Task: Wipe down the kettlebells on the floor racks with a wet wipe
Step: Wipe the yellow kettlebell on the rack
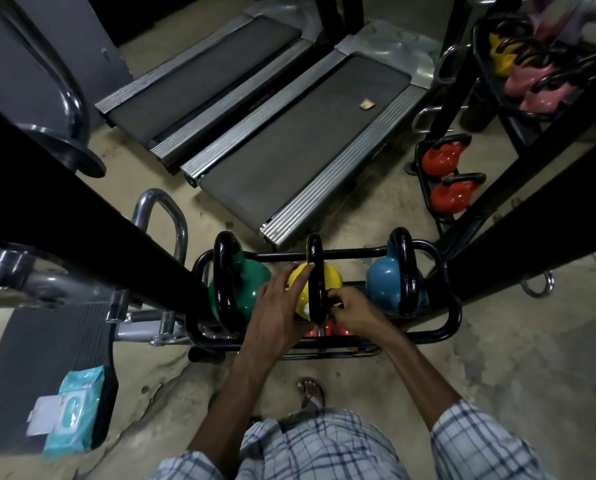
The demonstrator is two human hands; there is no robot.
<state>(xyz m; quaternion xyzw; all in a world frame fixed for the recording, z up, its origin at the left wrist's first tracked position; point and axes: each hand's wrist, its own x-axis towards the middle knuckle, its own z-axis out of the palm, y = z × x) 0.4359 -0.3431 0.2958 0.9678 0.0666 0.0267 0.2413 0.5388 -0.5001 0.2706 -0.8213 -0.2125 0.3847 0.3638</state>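
Observation:
A black floor rack (452,317) holds a green kettlebell (251,289), a yellow kettlebell (331,275) and a blue kettlebell (383,282), each with a black handle. My left hand (279,306) rests on the yellow kettlebell, fingers stretched along its handle. My right hand (355,311) grips the near end of that handle with a white wet wipe (306,310) showing beside it. Red kettlebells (327,330) on a lower tier are mostly hidden under my hands.
A teal pack of wet wipes (69,410) lies open on a dark mat at lower left. Two treadmills (289,133) stand ahead. A second rack at right holds red kettlebells (442,161), with yellow and pink kettlebells (528,81) above. Black machine posts flank the rack.

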